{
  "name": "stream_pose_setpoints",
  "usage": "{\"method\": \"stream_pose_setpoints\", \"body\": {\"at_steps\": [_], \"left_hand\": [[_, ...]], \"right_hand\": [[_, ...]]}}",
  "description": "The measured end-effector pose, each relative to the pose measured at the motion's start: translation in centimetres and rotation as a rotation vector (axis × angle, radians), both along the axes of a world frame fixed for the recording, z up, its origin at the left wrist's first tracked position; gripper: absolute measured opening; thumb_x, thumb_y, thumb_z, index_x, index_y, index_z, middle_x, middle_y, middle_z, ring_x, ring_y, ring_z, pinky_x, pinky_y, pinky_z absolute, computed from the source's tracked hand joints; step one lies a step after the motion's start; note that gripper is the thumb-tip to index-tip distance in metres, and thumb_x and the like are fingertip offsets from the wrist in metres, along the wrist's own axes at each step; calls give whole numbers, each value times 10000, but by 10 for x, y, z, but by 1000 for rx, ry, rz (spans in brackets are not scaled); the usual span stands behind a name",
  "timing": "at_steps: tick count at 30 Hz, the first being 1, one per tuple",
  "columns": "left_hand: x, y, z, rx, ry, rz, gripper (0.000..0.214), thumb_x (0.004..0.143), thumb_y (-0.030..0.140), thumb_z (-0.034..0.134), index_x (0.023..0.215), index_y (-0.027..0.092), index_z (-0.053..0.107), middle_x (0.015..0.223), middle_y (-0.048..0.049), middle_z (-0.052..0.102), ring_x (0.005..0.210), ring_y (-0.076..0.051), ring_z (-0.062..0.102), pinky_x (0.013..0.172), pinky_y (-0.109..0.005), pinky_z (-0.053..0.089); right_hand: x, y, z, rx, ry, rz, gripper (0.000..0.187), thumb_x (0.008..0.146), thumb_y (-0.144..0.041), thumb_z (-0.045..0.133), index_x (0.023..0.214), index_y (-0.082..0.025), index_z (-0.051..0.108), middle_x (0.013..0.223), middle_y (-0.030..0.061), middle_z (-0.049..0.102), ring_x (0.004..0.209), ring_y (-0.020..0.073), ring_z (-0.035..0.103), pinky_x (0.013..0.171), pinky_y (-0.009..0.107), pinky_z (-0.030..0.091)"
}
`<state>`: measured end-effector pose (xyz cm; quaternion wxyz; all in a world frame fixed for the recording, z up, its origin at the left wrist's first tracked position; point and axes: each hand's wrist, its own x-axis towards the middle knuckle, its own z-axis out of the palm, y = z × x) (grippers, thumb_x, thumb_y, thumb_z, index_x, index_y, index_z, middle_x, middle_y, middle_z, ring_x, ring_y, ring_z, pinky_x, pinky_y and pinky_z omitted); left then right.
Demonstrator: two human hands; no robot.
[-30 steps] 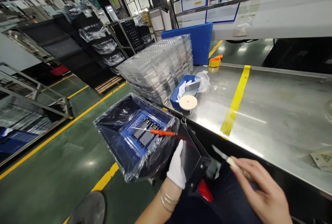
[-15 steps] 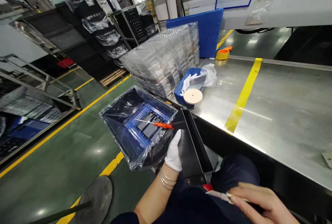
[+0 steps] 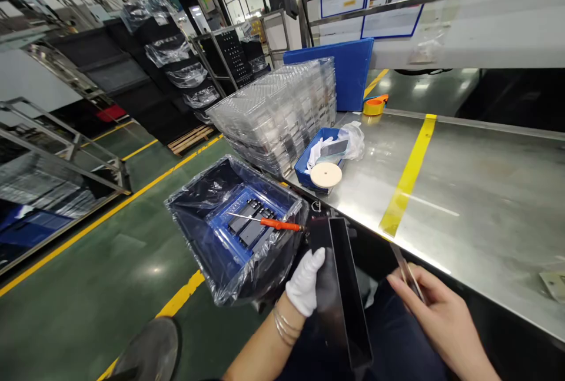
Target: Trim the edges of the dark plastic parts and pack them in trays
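Note:
My left hand (image 3: 305,282), in a white glove, grips the side of a long black open box (image 3: 345,287) held over my lap, its open face turned up and to the right. My bare right hand (image 3: 436,312) is closed on a thin flat tool (image 3: 406,271) whose blade points up toward the table edge. To the left of the box stands a black bin lined with clear plastic (image 3: 200,204). Inside it lie a blue tray with black parts (image 3: 247,229) and an orange-handled screwdriver (image 3: 276,225).
A steel table (image 3: 477,192) with a yellow stripe runs to the right. On it sit a stack of clear plastic trays (image 3: 273,113), a small blue bin with a round white disc (image 3: 325,174), and an orange tape dispenser (image 3: 374,104). The green floor with yellow lines lies left.
My left hand turned the black box more upright and end-on. My right hand rose from my lap toward the table edge, bringing the thin tool up.

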<state>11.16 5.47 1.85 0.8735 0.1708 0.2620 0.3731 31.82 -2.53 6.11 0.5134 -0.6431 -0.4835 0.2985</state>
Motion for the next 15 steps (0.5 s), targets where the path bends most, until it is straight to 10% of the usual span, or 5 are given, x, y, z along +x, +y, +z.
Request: {"method": "stream_pose_setpoints", "body": {"at_steps": [9,15], "left_hand": [[17,-16,28,139,103,-101,485,883,474,700,1208,114,711,1056,-143,771,963,-258,726,914,-353,523],[13,-17,47,59,157,-131,399,873,440,692,1131,140,740,1003,-103,775,980,-253,706,986,-378,489]], "right_hand": [[-27,28,-11,205,-49,-96,170,907,-380,691,888,-219,639,757,-5,655,638,119,615,580,216,510],[-34,11,15,271,-159,132,135,930,-238,673,828,-246,585,765,-30,596,676,99,578,667,204,488]]}}
